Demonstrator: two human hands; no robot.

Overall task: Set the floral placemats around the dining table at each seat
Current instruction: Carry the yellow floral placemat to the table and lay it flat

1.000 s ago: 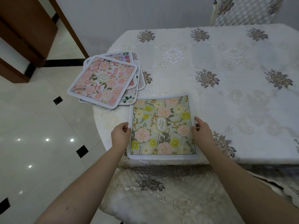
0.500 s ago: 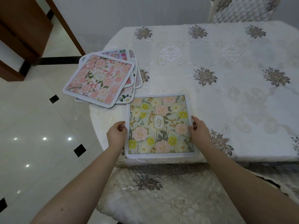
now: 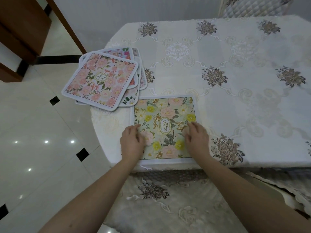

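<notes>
In the head view we see a green floral placemat [image 3: 165,128] lying flat at the near edge of the dining table [image 3: 235,91], square to that edge and just above a cushioned chair seat [image 3: 159,199]. It is pale green with pink and yellow blooms, a thin dark line framing the print, a white border, and an oval gold label at its centre reading GARDEN. To its upper left, at the table's corner, we see a loose pile of other placemats [image 3: 101,81], topped by a pink-flowered one with a rounded white rim; part of the pile overhangs the table's edge.

Our left hand [image 3: 132,142] rests palm down on the mat's left part, fingers loosely spread and gripping nothing. Our right hand [image 3: 196,140] lies likewise on the right part, fingers slightly curled, holding nothing.

Compared with half a second ago, both hands have moved inward from the mat's side edges onto its printed face. The mat itself sits in the same spot, and the pile is unchanged.
</notes>
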